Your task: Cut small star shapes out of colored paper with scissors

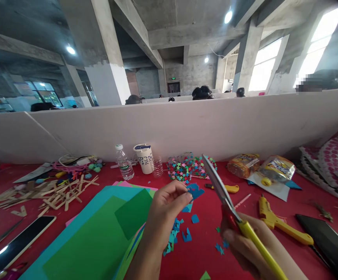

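Pinching notched blue paper [196, 191] in left hand [170, 200], over red table [198, 258]; grasping scissors [245, 228] in right hand [244, 247], blades clear of paper. Already cut: small blue stars [219, 248], plus offcuts [187, 235] below. Apparently left: remainder of held piece. Green sheet [93, 237] at left looks uncut.

Paper sheets [84, 237] left of paper scraps [187, 235] on the table [190, 258], glue gun [282, 226] right, water bottle [125, 165] and cup [144, 160] behind.

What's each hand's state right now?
Left hand: closed, pinching a blue paper scrap.
Right hand: closed on red-and-yellow scissors, blades pointing up.
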Tool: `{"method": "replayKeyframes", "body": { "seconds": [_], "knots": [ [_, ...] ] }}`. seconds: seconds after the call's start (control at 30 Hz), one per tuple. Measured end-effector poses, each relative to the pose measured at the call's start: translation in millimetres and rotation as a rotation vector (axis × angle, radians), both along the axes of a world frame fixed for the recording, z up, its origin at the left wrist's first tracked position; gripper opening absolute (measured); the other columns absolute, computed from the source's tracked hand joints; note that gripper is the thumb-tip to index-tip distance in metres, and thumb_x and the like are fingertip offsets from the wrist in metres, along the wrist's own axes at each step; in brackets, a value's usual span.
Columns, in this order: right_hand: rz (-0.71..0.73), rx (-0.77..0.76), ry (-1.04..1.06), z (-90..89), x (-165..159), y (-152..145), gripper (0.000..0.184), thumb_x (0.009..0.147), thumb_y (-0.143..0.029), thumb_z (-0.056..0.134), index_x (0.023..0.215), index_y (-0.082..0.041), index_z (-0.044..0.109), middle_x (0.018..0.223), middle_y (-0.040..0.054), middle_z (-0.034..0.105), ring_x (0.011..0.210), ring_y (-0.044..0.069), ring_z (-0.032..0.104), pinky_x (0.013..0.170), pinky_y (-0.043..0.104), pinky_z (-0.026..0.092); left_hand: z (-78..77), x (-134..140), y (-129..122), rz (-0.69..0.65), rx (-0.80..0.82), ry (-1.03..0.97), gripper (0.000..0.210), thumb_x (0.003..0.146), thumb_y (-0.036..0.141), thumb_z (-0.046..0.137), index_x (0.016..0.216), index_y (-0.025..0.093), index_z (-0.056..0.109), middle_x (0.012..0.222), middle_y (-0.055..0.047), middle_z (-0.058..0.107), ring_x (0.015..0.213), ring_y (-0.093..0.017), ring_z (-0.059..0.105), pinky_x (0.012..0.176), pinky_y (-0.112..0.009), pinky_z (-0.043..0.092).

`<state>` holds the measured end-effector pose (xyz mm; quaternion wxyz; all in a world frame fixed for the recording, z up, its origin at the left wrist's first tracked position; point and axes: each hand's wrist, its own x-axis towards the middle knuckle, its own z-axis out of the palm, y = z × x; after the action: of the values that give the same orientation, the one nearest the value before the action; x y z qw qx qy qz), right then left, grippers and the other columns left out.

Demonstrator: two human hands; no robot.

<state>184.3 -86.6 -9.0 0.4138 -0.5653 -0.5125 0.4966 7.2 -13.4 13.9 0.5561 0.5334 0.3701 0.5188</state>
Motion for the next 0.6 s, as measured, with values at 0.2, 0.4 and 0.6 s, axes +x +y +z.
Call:
{"method": "replayKeyframes", "body": {
  "seconds": [0.2, 0.4, 0.6],
  "knots": [
    [-0.113, 0.087, -0.009, 5.9, 15.4, 14.9, 0.031, 0.081, -0.049, 0.059, 0.065, -0.025, 0.048, 0.039, -0.0104, 0.041, 0.034, 0.009, 0.032, 0.036, 0.021, 0.027, -12.6, 26.6, -5.4, -0.273, 0.017, 0.141, 0.013, 0.078, 0.024, 0.065, 0.068, 0.019, 0.058, 0.072, 0.001, 0.050, 0.071, -0.015, 0.045, 0.066, -0.024, 0.036],
    [-0.203, 0.149, -0.027, 0.9, 41.3, 27.6, 0.022, 0.076, -0.036, 0.061, 0.062, -0.025, 0.048, 0.042, -0.0095, 0.046, 0.034, 0.009, 0.038, 0.037, 0.020, 0.030, -33.4, 38.3, 3.7, -0.312, 0.082, 0.378, 0.010, 0.087, 0.027, 0.054, 0.079, 0.021, 0.057, 0.078, 0.000, 0.050, 0.076, -0.017, 0.049, 0.071, -0.027, 0.039],
    [-0.224, 0.160, -0.047, 3.6, 60.0, 33.6, 0.025, 0.079, -0.031, 0.057, 0.057, -0.025, 0.045, 0.042, -0.0086, 0.047, 0.034, 0.009, 0.041, 0.036, 0.020, 0.031, -89.4, 56.2, 11.2, -0.412, 0.156, 0.914, 0.014, 0.079, 0.017, 0.057, 0.066, 0.021, 0.051, 0.078, 0.000, 0.052, 0.074, -0.018, 0.052, 0.068, -0.030, 0.037]
  ]
}}
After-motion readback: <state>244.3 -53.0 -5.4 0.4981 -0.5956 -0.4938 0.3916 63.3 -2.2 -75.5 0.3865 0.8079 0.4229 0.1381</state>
